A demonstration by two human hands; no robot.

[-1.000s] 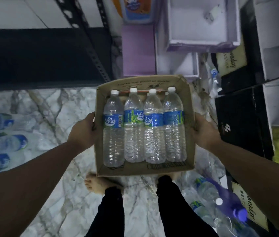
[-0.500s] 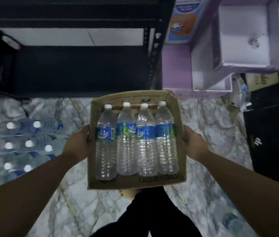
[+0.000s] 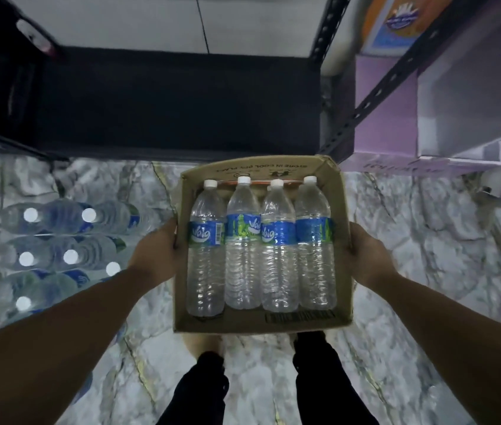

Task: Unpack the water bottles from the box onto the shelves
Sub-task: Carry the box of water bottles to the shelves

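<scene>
Water bottles [image 3: 261,243], four of them lying side by side with caps pointing away from me, fill the cardboard box [image 3: 261,323] I hold out in front of my waist. Since a second ago the view has swung left: the dark lower shelf [image 3: 166,102] of the black rack now sits squarely ahead of the box, where before it lay off to the left. I judge that puts me in place to start unloading, though no bottle has left the box yet. My left hand [image 3: 157,256] has its grip clamped on the left wall, thumb over the rim, and my right hand [image 3: 365,259] grips the right wall likewise. Both forearms reach forward, level. Other bottles [image 3: 56,256] stand on the marble floor [image 3: 411,240] to my left.
</scene>
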